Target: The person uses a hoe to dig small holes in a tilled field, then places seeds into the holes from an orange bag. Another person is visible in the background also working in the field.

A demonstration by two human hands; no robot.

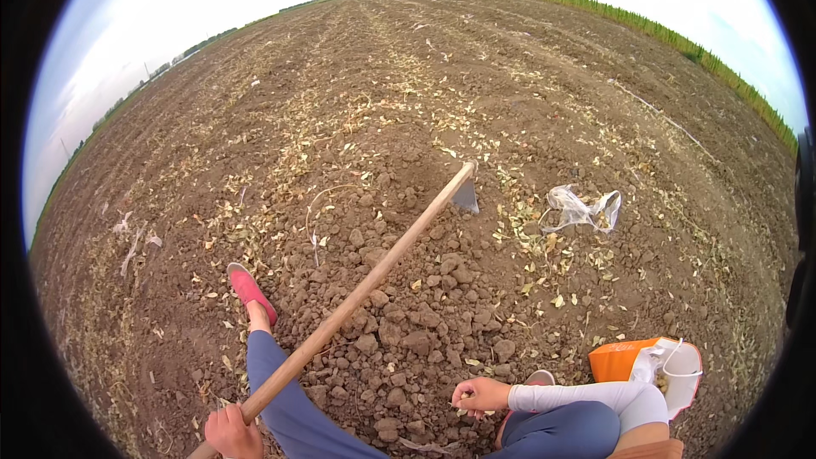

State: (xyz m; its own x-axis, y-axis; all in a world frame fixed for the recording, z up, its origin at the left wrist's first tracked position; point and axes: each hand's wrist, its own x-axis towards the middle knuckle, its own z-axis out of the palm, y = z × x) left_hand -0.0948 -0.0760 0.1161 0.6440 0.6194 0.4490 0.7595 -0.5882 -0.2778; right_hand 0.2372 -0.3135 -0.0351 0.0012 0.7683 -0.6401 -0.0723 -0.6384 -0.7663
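Note:
My left hand (234, 431) is closed around the wooden handle of a hoe (357, 296), near its lower end. The handle slants up and to the right, and its metal blade (466, 197) rests at the broken soil. Low over the clods, in front of my bent leg, my right hand (482, 394) has its fingers curled around a small pale thing, too small to name surely. Loose brown clods (417, 341) lie between my legs. Beside my right arm an orange and white carrier bag (621, 360) lies open, with a clear plastic bag and small tan lumps inside.
A crumpled clear plastic bag (581, 209) lies on the soil to the right of the blade. Dry leaves (299, 150) are scattered over the field. My left leg, in a red shoe (252, 292), stretches forward. Green crops (644, 22) edge the field at the right.

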